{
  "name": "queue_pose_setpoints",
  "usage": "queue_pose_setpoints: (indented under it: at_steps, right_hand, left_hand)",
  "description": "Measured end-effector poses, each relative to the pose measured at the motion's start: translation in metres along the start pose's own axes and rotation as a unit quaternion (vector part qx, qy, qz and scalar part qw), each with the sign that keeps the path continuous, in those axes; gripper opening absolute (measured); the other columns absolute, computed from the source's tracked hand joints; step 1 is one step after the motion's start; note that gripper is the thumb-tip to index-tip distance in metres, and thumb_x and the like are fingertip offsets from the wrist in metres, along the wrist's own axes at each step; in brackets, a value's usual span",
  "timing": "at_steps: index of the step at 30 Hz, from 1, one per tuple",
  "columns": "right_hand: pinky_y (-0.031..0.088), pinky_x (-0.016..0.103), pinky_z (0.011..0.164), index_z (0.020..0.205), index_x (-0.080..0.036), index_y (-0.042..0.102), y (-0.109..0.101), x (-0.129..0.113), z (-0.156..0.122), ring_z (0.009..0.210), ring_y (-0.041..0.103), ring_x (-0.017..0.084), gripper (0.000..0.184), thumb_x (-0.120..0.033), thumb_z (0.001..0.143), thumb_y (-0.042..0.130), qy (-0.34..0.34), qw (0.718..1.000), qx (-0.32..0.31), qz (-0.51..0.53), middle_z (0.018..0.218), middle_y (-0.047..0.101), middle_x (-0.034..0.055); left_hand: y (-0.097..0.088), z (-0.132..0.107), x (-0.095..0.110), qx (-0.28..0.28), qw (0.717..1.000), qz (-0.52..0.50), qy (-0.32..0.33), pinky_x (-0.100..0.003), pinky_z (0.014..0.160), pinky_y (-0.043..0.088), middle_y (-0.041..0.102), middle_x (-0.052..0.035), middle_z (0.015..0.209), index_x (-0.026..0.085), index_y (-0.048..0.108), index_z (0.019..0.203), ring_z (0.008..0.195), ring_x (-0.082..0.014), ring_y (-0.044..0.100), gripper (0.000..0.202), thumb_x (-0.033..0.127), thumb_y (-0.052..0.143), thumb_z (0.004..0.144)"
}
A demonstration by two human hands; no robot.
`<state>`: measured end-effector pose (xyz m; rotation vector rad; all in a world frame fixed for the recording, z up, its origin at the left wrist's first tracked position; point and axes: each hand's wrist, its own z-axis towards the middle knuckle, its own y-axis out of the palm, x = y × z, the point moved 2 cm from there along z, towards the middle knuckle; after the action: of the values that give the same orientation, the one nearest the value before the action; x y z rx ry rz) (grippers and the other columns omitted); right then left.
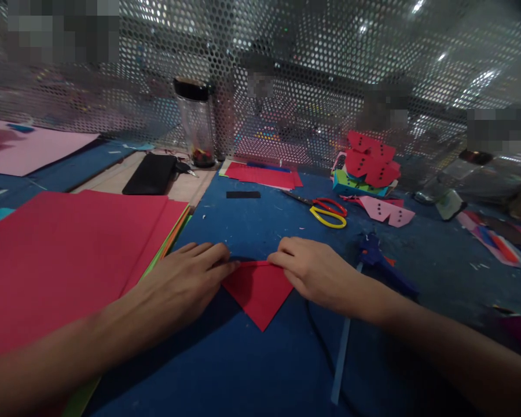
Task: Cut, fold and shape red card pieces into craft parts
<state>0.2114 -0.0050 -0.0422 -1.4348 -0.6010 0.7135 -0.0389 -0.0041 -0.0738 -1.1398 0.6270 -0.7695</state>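
Observation:
A red paper triangle (pixel 261 295) lies flat on the blue table, its point towards me and its long edge away from me. At that far edge the paper shows a narrow fold. My left hand (pixel 195 272) presses fingers and thumb together on the left end of the fold. On the right end, my right hand (pixel 306 267) pinches the same edge with curled fingers. Both corners of the paper are hidden beneath the hands. Just beyond the paper are a thin black strip (pixel 243 195) and scissors (pixel 329 213) with red and yellow handles.
Large red sheets (pixel 69 249) are stacked at the left. A blue glue gun (pixel 384 263) with a pale glue stick lies right of my hand. Behind stand a lidded bottle (pixel 197 124), red paper pieces (pixel 260 175), dotted cut-outs (pixel 371 159) and a perforated metal screen (pixel 286 87).

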Motion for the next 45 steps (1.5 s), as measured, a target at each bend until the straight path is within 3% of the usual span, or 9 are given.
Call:
queue_pose_setpoints:
  at_steps: [14,25,29,34,38,40,45]
  right_hand:
    - [0.042,0.034,0.072,0.128,-0.020,0.061,0.013,0.000,0.008,0.087,0.054,0.021,0.033,-0.010,0.100,0.047,-0.075,0.995,0.029,-0.063,0.102,0.062,0.0072]
    - [0.044,0.034,0.075,0.125,-0.020,0.065,0.011,0.001,0.007,0.088,0.056,0.021,0.032,-0.009,0.099,0.050,-0.063,0.997,0.028,-0.040,0.103,0.062,0.0074]
    - [0.046,0.032,0.079,0.114,-0.019,0.069,0.009,0.005,0.004,0.094,0.060,0.019,0.028,-0.010,0.099,0.048,-0.018,0.998,0.037,0.041,0.105,0.065,0.0071]
    - [0.045,0.028,0.077,0.097,-0.017,0.069,0.008,0.008,0.005,0.086,0.062,0.015,0.023,-0.006,0.091,0.050,0.105,0.980,0.083,0.150,0.099,0.067,0.0041]
    - [0.042,0.028,0.069,0.091,-0.021,0.068,0.013,0.009,0.014,0.074,0.059,0.013,0.008,-0.025,0.093,0.061,0.173,0.965,0.091,0.173,0.092,0.067,0.0009]
    - [0.041,0.028,0.070,0.089,-0.022,0.066,0.016,0.009,0.018,0.075,0.059,0.014,0.011,-0.033,0.091,0.066,0.194,0.961,0.087,0.178,0.089,0.066,-0.0002]
    - [0.040,0.028,0.070,0.087,-0.023,0.065,0.021,0.013,0.022,0.075,0.059,0.013,0.008,-0.030,0.085,0.069,0.217,0.953,0.074,0.196,0.088,0.066,-0.0012]
  left_hand:
    - [-0.002,0.004,0.002,-0.024,1.000,0.016,0.005,-0.038,0.075,0.046,0.070,-0.0081,0.110,0.023,0.064,0.130,0.090,-0.0238,0.064,0.045,0.006,0.042,0.095]
    - [-0.005,0.008,0.003,-0.031,0.999,0.031,0.023,-0.038,0.067,0.044,0.069,-0.0067,0.100,0.022,0.065,0.129,0.079,-0.0233,0.061,0.048,0.004,0.041,0.092]
    - [-0.006,0.007,0.002,-0.028,0.999,0.015,0.018,-0.037,0.071,0.046,0.070,-0.0071,0.103,0.023,0.066,0.129,0.084,-0.0232,0.063,0.049,0.003,0.040,0.092]
    - [-0.005,0.008,0.000,-0.020,1.000,0.000,0.013,-0.036,0.075,0.047,0.070,-0.0065,0.103,0.024,0.067,0.126,0.085,-0.0218,0.063,0.049,0.003,0.040,0.091]
    - [-0.003,0.007,0.000,-0.015,1.000,0.013,0.023,-0.037,0.073,0.045,0.070,-0.0063,0.103,0.024,0.065,0.128,0.083,-0.0225,0.063,0.049,0.003,0.039,0.092]
    - [-0.002,0.007,0.000,-0.016,0.999,0.020,0.024,-0.037,0.072,0.045,0.070,-0.0064,0.103,0.024,0.064,0.129,0.083,-0.0226,0.063,0.049,0.004,0.039,0.093]
    - [-0.003,0.007,0.000,-0.026,0.999,0.024,0.018,-0.037,0.070,0.044,0.068,-0.0064,0.101,0.025,0.062,0.135,0.083,-0.0234,0.062,0.054,0.002,0.041,0.090]
